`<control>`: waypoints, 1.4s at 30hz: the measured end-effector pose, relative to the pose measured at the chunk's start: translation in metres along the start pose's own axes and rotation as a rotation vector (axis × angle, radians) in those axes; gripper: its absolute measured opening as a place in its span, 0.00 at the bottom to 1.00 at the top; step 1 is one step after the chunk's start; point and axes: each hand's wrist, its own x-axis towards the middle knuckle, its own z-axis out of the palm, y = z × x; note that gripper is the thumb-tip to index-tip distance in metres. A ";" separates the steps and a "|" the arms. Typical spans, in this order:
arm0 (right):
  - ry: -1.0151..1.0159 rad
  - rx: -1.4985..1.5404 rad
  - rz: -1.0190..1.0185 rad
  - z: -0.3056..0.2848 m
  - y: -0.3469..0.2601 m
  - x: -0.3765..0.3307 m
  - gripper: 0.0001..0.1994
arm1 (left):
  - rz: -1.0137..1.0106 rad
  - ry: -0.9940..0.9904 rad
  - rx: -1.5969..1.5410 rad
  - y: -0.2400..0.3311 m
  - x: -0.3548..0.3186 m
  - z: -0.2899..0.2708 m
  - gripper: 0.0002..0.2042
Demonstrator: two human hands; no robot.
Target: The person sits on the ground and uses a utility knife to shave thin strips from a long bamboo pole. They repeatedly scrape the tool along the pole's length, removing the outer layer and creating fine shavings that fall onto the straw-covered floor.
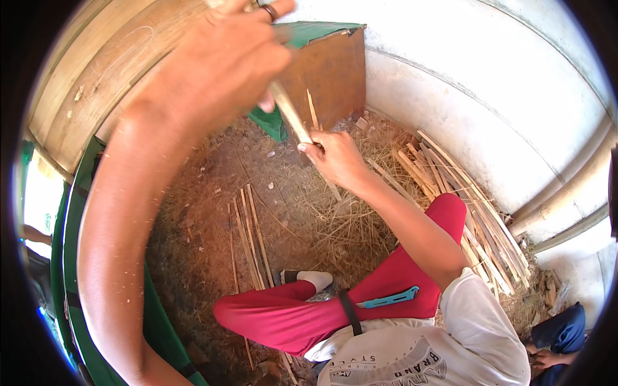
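Bamboo strip worked by both hands

A bamboo strip [291, 114] is clasped by the left hand [219, 61] and right hand [335, 157]; few finished slats [248, 235] are laid on the floor [193, 244], many raw slats [470, 206] left.

Held between both hands: a thin, pale bamboo strip [293, 119], flat and straight, tan with a slightly darker edge. Tilted steeply, upper end pinched in the fingers of the left hand [225, 61] raised close to the camera, lower end meeting the thumb and fingertips of the right hand [335, 157] below and to the right of it. Clear of the floor along the whole visible length, partly blurred near the upper grip.
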 end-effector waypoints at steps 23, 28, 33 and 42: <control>-0.052 0.064 -0.019 -0.026 0.066 0.017 0.17 | -0.315 0.773 -1.956 -0.012 0.052 0.085 0.38; -0.133 0.088 0.091 -0.024 0.071 0.022 0.17 | 0.121 0.926 -2.371 -0.017 0.101 0.030 0.26; 0.015 -0.212 -0.023 -0.051 0.055 -0.013 0.23 | 0.362 0.717 -2.866 -0.024 0.133 0.038 0.20; 0.673 -0.492 0.864 -0.158 0.296 -0.302 0.20 | -0.227 1.341 -2.301 -0.030 0.139 0.054 0.21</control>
